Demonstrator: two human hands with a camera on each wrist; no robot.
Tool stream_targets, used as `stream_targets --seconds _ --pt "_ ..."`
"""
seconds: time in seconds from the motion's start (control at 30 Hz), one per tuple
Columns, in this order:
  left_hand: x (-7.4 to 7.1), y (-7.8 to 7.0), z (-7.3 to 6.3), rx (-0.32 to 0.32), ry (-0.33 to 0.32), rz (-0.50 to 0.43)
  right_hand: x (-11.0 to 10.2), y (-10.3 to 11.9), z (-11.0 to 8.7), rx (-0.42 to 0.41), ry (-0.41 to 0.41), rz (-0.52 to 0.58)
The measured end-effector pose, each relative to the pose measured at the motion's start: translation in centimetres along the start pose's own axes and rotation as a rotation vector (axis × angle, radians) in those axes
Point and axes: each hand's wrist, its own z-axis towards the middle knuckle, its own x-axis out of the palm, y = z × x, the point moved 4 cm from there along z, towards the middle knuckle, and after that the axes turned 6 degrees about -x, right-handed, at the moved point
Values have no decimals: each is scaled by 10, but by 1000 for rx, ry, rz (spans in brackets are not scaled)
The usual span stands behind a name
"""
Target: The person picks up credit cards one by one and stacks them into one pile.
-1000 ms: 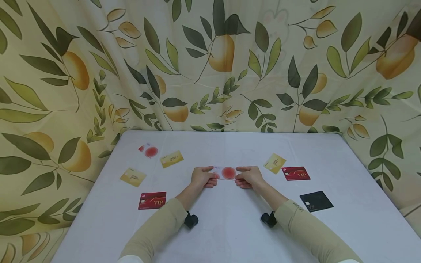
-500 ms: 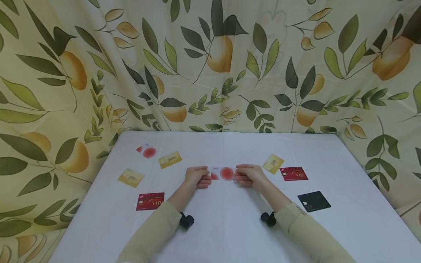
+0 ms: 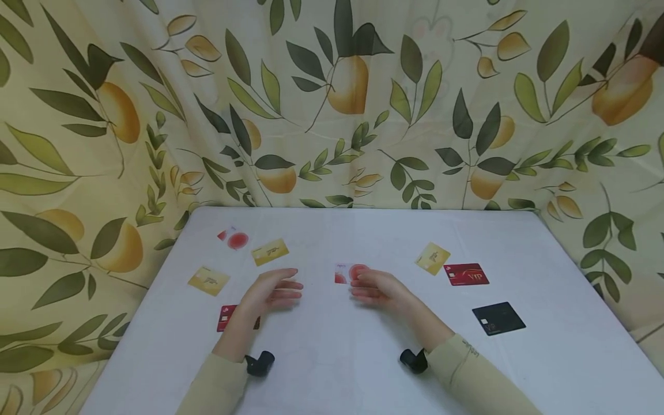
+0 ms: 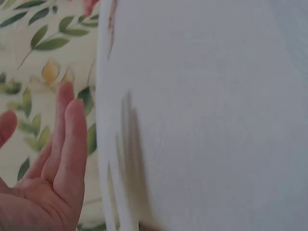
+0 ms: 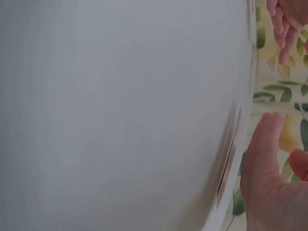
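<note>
My left hand (image 3: 272, 291) hovers over the table with its fingers loosely straight and nothing in them. Its forearm covers part of a red VIP card (image 3: 226, 319). A white card with a red circle (image 3: 340, 274) lies at the middle of the table. Over that card's right end reaches my right hand (image 3: 381, 288), hiding part of the circle in the head view. Both wrist views show extended fingers above the white cloth: the left palm (image 4: 38, 202) is empty, and so is the right one (image 5: 274, 197).
Toward the left lie two gold cards (image 3: 270, 252) and another white card with a red circle (image 3: 238, 241). On the right are a gold card (image 3: 433, 257), a red VIP card (image 3: 466, 274) and a black card (image 3: 498, 319). A patterned curtain (image 3: 332, 138) hangs behind the white-covered table (image 3: 332, 369).
Both hands held the middle white card by its ends, then let it go. My left hand has moved off left and nearer the body; my right hand has shifted left over the card.
</note>
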Motion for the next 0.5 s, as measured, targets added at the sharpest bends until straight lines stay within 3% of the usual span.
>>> stream_targets --seconds 0.1,0.27,0.5 --pt "-17 2 -15 43 36 63 11 -8 -2 -10 48 -5" --pt "-48 6 -39 54 26 78 31 -17 -6 -10 129 -15" --pt "-87 14 -63 40 -43 49 56 -27 -9 17 173 2"
